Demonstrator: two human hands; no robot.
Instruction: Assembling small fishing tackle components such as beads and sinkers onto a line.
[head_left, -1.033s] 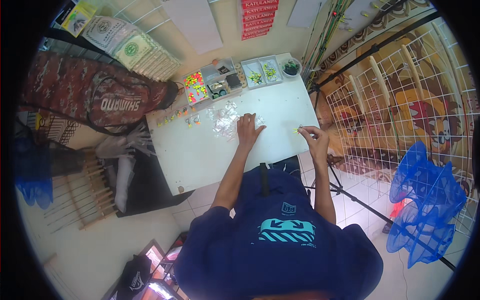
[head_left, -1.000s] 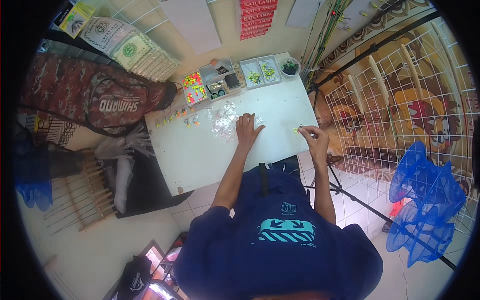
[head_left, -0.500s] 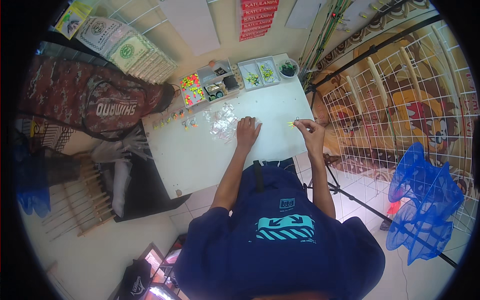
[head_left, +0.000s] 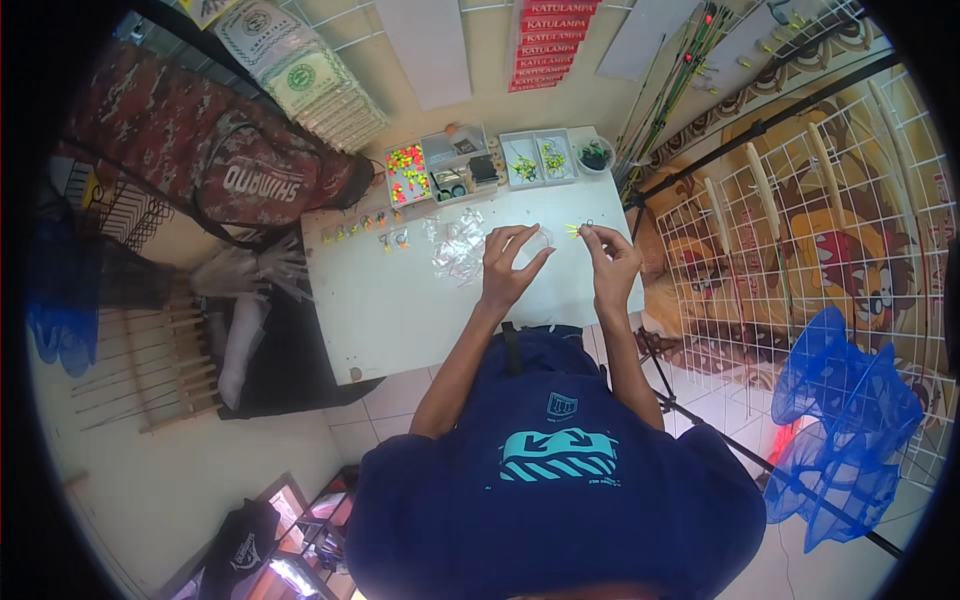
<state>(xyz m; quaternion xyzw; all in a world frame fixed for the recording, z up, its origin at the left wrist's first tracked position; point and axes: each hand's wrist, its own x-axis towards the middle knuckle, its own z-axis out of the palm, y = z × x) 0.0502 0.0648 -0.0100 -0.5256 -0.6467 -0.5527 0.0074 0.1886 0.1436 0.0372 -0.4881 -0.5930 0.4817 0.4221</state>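
Over the white table (head_left: 380, 320), my right hand (head_left: 615, 262) pinches a small fishing lure (head_left: 573, 230) with bright yellow strands and a dark wire loop. Just to its left, my left hand (head_left: 508, 265) holds a small clear plastic bag (head_left: 541, 240) between thumb and fingers. The two hands are close but apart. A pile of similar clear bags (head_left: 458, 248) lies left of my left hand. Farther left, several finished-looking small lures (head_left: 362, 227) rest in loose rows on the tabletop.
At the table's back stand a tray of pink and yellow beads (head_left: 408, 185), a divided box (head_left: 463, 178), a two-part tray of yellow-green pieces (head_left: 538, 160) and a round tub (head_left: 596, 155). A camouflage bag (head_left: 230, 170) hangs left; a white wire grid (head_left: 780, 230) stands right.
My left hand has lifted off the table with a clear bag and come nearer the lure. My right hand still pinches the lure. The whole view has shifted slightly.
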